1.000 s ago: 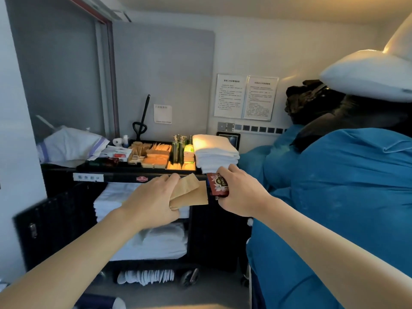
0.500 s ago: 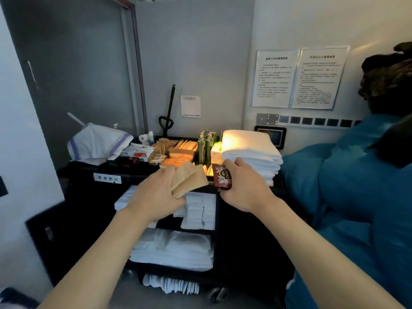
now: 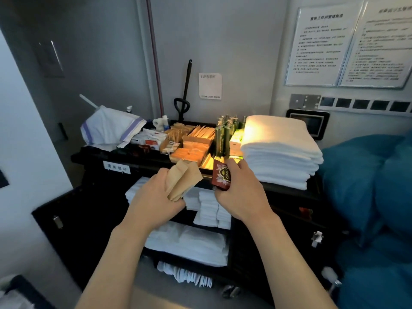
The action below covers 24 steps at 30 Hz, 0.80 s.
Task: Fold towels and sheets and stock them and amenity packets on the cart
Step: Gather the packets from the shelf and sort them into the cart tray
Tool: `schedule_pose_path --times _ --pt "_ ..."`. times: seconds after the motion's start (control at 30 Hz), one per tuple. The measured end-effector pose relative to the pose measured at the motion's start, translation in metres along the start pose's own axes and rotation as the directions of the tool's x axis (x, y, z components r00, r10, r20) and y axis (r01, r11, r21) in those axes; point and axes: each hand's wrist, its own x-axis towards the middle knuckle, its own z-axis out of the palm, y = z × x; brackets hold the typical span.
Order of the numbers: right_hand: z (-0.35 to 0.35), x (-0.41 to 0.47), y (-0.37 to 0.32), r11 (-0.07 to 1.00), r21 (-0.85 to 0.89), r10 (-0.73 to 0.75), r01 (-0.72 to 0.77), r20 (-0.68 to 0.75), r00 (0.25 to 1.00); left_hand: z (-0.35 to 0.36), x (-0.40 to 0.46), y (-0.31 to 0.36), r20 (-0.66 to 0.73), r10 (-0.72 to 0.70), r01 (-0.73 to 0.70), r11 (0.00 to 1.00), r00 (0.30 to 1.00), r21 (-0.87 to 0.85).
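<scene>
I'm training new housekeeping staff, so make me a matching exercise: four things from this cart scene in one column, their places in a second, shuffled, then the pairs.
Things:
1. brown paper packets
2. red packet
3. folded white towels
4. green bottles

Places:
A. stacked on the cart's top at the right end
B. held in the left hand
C. standing upright in the top tray, left of the towel stack
D. held in the right hand

Pairs: 1-B, 2-D, 3-A, 4-C

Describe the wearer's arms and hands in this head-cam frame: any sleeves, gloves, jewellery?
Both forearms are bare to the bottom edge of the frame; no sleeve shows. The left hand and right hand are ungloved, with no watch, wristband or ring visible. No markings or cables on either arm.
</scene>
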Motion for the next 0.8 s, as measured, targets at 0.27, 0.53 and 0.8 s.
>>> schedule_pose_path --times 0.27,0.53,0.8 --pt "0.062 0.073 0.018 0.999 -0.039 0.025 -0.022 0.076 0.997 0.024 0.081 -0.065 -0.026 -0.040 0.037 0.994 0.999 -0.106" --pt "0.154 0.190 -0.008 0.998 -0.057 -0.011 0.021 0.169 0.986 0.026 0.184 -0.173 0.003 -0.114 0.113 0.977 0.993 -0.181" --pt "0.249 0.270 -0.009 0.998 -0.047 -0.022 0.035 0.248 0.968 0.047 0.253 -0.272 0.047 -0.262 0.266 0.946 0.964 -0.184"
